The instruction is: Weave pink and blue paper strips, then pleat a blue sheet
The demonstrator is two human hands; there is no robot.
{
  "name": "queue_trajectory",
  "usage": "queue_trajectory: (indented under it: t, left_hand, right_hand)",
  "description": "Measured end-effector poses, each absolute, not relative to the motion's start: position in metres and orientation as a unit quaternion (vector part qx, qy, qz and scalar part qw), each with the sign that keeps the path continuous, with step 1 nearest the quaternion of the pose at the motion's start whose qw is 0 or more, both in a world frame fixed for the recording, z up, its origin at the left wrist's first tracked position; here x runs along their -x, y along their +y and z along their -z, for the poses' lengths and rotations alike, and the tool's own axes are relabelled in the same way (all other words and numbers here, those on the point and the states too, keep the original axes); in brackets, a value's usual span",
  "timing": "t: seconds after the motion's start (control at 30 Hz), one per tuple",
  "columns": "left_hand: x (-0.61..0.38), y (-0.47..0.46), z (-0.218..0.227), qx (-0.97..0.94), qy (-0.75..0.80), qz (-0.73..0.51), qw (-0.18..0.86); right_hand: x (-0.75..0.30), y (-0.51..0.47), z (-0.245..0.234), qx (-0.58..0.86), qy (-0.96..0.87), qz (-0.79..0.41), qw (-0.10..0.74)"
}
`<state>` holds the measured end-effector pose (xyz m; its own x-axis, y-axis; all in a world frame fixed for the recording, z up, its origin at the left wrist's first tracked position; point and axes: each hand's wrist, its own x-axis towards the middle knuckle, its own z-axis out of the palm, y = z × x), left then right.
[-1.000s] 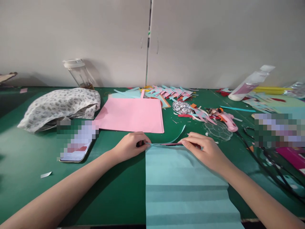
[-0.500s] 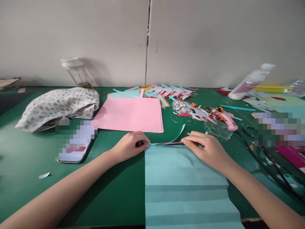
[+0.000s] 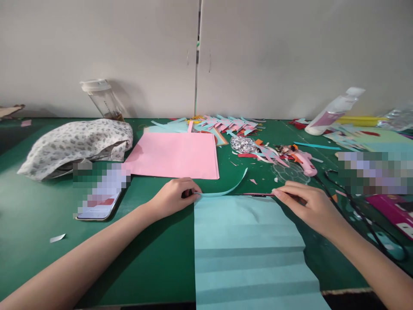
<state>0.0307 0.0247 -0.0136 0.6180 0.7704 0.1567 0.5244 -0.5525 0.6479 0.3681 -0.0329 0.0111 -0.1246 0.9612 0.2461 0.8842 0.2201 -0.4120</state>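
Note:
A light-blue sheet of paper with crosswise fold creases lies in front of me, its near end running off the bottom of the view. At its far left corner my left hand is closed, thumb and fingers pinching the paper edge. A narrow blue strip curls up and away from that far edge, free at its right end. My right hand grips a slim pink craft knife, which lies along the sheet's far edge near the right corner. Its blade is too small to make out.
Beyond my hands lies pink paper, with a phone and a patterned cloth pouch to its left. Paper scraps, a pink glue gun with its black cord, and a tilted bottle are at the back right.
My right hand and the craft knife have slid right along the sheet's far edge. More of the blue strip now stands apart from the sheet. My left hand stays at the corner.

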Motion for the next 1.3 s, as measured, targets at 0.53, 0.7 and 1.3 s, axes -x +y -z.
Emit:
queue_trajectory:
  t: [0.53, 0.7, 1.3]
  left_hand:
    - [-0.031, 0.024, 0.011, -0.854, 0.38, -0.215, 0.283]
    - [-0.031, 0.023, 0.01, -0.854, 0.382, -0.212, 0.282]
    - [-0.031, 0.023, 0.011, -0.84, 0.394, -0.22, 0.301]
  right_hand:
    - [-0.336, -0.032, 0.0, 0.579, -0.778, -0.112, 0.217]
    - [-0.336, -0.035, 0.009, 0.597, -0.762, -0.098, 0.232]
    - [-0.31, -0.047, -0.02, 0.534, -0.778, -0.066, 0.325]
